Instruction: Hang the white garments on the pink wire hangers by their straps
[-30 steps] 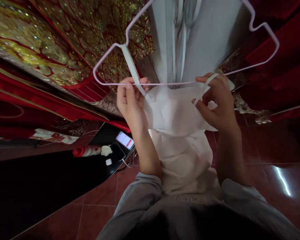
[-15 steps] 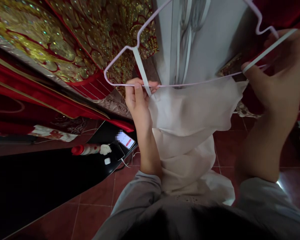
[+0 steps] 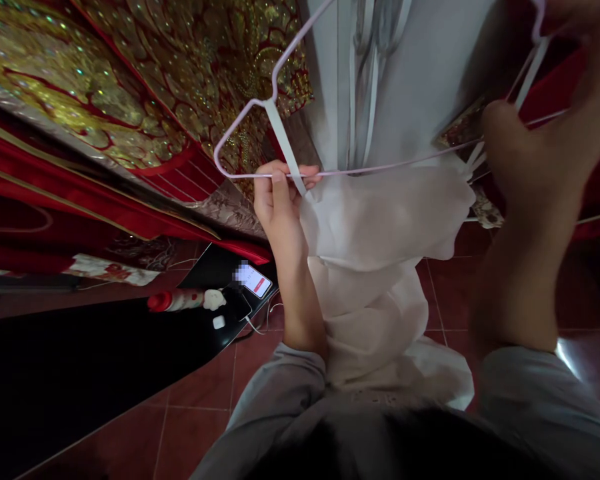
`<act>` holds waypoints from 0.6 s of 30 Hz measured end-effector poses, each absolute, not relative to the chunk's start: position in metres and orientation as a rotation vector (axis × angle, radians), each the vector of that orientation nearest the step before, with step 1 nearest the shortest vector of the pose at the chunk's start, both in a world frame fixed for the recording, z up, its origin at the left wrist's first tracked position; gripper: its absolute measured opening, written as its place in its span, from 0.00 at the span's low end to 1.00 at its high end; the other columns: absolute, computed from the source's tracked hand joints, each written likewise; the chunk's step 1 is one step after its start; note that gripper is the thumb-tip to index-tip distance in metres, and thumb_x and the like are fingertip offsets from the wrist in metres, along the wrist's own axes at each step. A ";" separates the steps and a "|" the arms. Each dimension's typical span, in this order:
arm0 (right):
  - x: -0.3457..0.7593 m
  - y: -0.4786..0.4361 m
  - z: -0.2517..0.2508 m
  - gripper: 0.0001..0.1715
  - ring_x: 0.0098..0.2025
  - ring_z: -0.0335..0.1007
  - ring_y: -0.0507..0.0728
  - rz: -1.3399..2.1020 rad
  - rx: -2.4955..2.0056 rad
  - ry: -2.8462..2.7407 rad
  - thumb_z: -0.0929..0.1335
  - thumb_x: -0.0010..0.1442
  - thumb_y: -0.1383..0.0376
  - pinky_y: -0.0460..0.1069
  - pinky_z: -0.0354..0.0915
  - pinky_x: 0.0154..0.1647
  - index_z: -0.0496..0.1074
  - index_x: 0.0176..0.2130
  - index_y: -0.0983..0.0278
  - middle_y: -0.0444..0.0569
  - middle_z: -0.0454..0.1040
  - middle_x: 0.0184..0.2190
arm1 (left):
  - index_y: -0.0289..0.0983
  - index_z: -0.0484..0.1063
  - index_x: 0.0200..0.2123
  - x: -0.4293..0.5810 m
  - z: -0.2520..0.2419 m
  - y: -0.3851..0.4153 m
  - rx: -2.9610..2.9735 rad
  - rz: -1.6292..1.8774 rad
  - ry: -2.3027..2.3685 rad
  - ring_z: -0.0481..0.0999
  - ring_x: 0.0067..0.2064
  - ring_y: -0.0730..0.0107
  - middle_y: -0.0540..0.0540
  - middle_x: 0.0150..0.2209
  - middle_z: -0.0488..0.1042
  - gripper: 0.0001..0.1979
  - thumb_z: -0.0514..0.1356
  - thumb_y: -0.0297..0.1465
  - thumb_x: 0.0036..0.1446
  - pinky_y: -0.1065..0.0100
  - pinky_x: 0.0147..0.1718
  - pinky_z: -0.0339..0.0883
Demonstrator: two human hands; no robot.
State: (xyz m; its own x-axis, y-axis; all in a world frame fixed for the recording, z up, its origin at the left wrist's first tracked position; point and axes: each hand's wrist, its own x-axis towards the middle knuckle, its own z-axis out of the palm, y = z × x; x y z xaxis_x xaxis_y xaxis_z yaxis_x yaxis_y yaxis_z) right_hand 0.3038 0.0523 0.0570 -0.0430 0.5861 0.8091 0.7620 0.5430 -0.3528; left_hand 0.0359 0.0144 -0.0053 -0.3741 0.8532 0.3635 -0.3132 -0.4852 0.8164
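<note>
A thin pink clothes hanger (image 3: 274, 73) is held up in front of me. My left hand (image 3: 280, 197) pinches its lower bar near the left end, together with a white strap (image 3: 283, 137) that loops over the left notch. From the bar hangs a pale, sheer white garment (image 3: 380, 220), its folds dropping towards my lap. At the hanger's right end is my right hand (image 3: 545, 143), thumb raised. Its fingers are blurred and lost in shadow at the top. A second white strap (image 3: 533, 72) runs down from the right notch behind that thumb.
Red and gold sequinned garments (image 3: 180, 73) hang at the left, with pale grey cloth (image 3: 425, 80) ahead. On a black table (image 3: 80, 360) at the left lie a red-capped bottle (image 3: 180, 300), a lit phone (image 3: 255, 280), a dark phone (image 3: 237, 303) and a small white case (image 3: 219, 322).
My right hand has moved up at the hanger's right end. The right strap, earlier stretched outward over the thumb, now sits at the right notch. My left hand keeps its grip.
</note>
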 end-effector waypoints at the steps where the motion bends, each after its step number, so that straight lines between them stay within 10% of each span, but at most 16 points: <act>1: 0.297 0.048 0.049 0.36 0.66 0.62 0.66 -0.313 -1.072 -1.762 0.71 0.56 0.61 0.63 0.56 0.70 0.68 0.63 0.55 0.48 0.68 0.61 | 0.42 0.67 0.39 0.037 -0.005 0.014 1.042 1.936 0.849 0.82 0.37 0.65 0.47 0.35 0.81 0.08 0.54 0.36 0.73 0.63 0.44 0.76; 7: 0.250 0.012 -0.008 0.32 0.70 0.60 0.68 -0.009 -1.123 -1.973 0.68 0.61 0.54 0.76 0.43 0.76 0.63 0.63 0.45 0.48 0.72 0.57 | 0.41 0.70 0.42 0.037 -0.005 0.006 1.153 1.939 0.978 0.81 0.45 0.63 0.46 0.39 0.80 0.09 0.56 0.39 0.73 0.60 0.52 0.72; 13: 0.232 -0.001 -0.019 0.30 0.71 0.58 0.63 -0.030 -1.188 -1.835 0.64 0.64 0.57 0.72 0.55 0.75 0.58 0.62 0.36 0.43 0.70 0.55 | 0.42 0.82 0.40 0.024 0.010 -0.024 1.516 1.662 1.264 0.75 0.52 0.56 0.43 0.44 0.79 0.12 0.61 0.40 0.70 0.55 0.59 0.66; 18: 0.228 0.004 -0.026 0.29 0.68 0.61 0.63 -0.015 -1.131 -1.821 0.64 0.63 0.60 0.70 0.55 0.76 0.60 0.62 0.42 0.48 0.70 0.54 | 0.40 0.80 0.38 0.009 0.051 -0.026 1.249 1.721 0.930 0.65 0.21 0.75 0.45 0.34 0.78 0.15 0.57 0.38 0.73 0.68 0.20 0.64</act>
State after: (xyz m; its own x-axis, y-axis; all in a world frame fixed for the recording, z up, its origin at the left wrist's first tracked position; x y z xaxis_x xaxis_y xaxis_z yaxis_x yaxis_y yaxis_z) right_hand 0.2278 0.0044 -0.0255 -0.1129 0.6854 0.7194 0.6970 0.5706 -0.4343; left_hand 0.0089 -0.0258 0.0508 -0.1948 0.9051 0.3780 -0.1799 -0.4118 0.8933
